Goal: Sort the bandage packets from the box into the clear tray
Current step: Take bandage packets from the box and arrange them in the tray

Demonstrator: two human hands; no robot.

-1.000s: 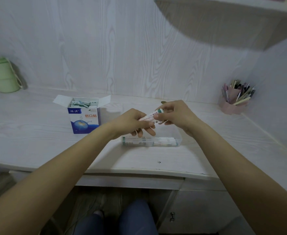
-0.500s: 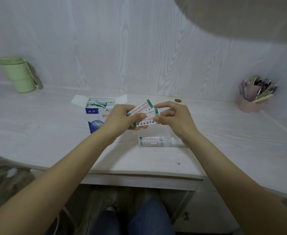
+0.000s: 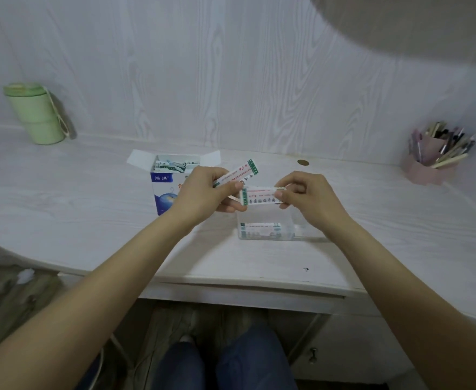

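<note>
Head view: left hand (image 3: 203, 192) pinches one bandage packet (image 3: 238, 174), right hand (image 3: 309, 197) pinches another (image 3: 259, 196) above the clear tray (image 3: 267, 232), which holds a few; the box (image 3: 169, 178), far left, holds more, so sorting seems partway done

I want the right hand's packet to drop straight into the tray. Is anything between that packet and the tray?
Nothing visible. The right hand pinches a packet just above the clear tray, whose top is open. The left hand and its own packet sit up and to the left, clear of that drop.
</note>
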